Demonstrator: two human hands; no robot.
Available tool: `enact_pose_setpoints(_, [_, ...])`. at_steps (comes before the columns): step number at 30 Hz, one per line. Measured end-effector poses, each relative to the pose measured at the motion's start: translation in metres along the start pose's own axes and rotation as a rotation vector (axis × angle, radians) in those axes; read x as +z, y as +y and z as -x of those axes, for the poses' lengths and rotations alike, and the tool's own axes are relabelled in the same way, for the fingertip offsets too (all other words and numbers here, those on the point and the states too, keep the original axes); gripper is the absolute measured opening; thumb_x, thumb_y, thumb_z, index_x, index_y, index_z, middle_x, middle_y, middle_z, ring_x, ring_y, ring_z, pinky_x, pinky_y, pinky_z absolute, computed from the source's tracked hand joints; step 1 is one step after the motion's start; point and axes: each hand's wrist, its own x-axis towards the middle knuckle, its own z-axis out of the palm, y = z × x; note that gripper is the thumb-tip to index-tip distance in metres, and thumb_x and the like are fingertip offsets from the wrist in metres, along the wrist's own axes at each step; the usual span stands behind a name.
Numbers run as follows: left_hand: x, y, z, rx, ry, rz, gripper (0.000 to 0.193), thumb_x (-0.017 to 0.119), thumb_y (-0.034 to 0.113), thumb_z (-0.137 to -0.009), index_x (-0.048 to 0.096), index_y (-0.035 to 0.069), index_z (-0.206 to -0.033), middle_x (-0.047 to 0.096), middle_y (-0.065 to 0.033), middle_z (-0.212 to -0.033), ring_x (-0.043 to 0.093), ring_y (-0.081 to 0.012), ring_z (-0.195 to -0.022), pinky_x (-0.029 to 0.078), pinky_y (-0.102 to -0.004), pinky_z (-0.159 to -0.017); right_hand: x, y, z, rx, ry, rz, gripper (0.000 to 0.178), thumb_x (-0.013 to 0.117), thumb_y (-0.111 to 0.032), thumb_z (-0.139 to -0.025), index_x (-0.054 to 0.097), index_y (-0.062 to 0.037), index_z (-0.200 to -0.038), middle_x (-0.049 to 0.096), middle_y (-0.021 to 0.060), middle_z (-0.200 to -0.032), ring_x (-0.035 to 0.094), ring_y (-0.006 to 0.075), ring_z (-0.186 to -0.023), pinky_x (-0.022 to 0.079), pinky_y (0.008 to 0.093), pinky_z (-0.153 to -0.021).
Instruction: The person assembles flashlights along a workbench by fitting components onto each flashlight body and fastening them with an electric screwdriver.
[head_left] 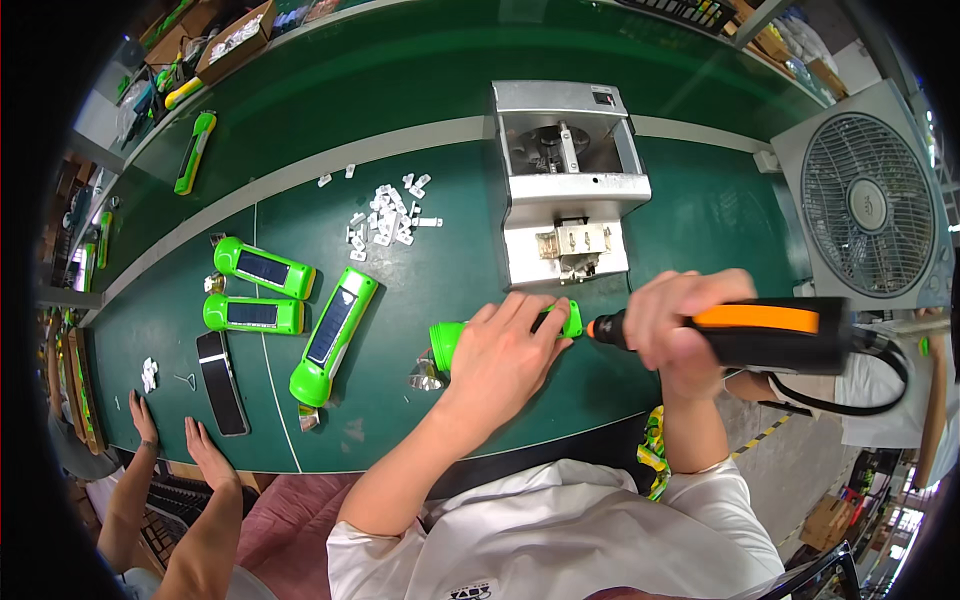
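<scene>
My left hand [503, 362] presses a green flashlight body [445, 346] against the green tabletop, its fingers wrapped over the casing. A shiny reflector piece [425, 375] lies beside the body's threaded end. Closed around a black and orange electric screwdriver [765, 345] is my right hand [682, 318]. The tool lies nearly level, and its tip meets the right end of the flashlight body or sits very close to it. What is under my left palm is hidden.
Three green flashlights with solar panels [335, 325] and a black phone [221, 385] lie to the left. Small white parts [385, 217] are heaped farther back. A metal machine [565, 190] stands ahead, a grey fan [868, 205] at right. Another person's hands [208, 455] rest at the left edge.
</scene>
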Motion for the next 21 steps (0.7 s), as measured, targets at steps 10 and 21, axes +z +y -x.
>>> enact_pose_setpoints(10, [-0.001, -0.001, -0.003, -0.004, -0.004, -0.015, 0.039, 0.079, 0.020, -0.082, 0.067, 0.007, -0.116, 0.067, -0.0034, -0.110, 0.064, -0.0217, -0.095, 0.050, -0.0358, -0.073, 0.010, -0.003, -0.050, -0.165, 0.105, 0.188, 0.029, 0.062, -0.011, -0.096, 0.040, -0.0076, -0.115, 0.048, 0.0022, -0.066, 0.045, 0.0112, -0.048, 0.043, 0.0291, -0.048])
enact_pose_setpoints(21, [-0.001, -0.002, -0.002, -0.002, -0.010, -0.024, 0.040, 0.079, 0.021, -0.081, 0.067, 0.007, -0.116, 0.066, -0.0038, -0.110, 0.064, -0.0219, -0.094, 0.050, -0.0360, -0.074, 0.017, 0.000, -0.067, 0.049, 0.144, 0.290, 0.027, 0.050, -0.005, -0.092, 0.044, -0.0021, -0.118, 0.042, 0.0033, -0.063, 0.040, 0.0120, -0.043, 0.042, 0.0318, -0.049])
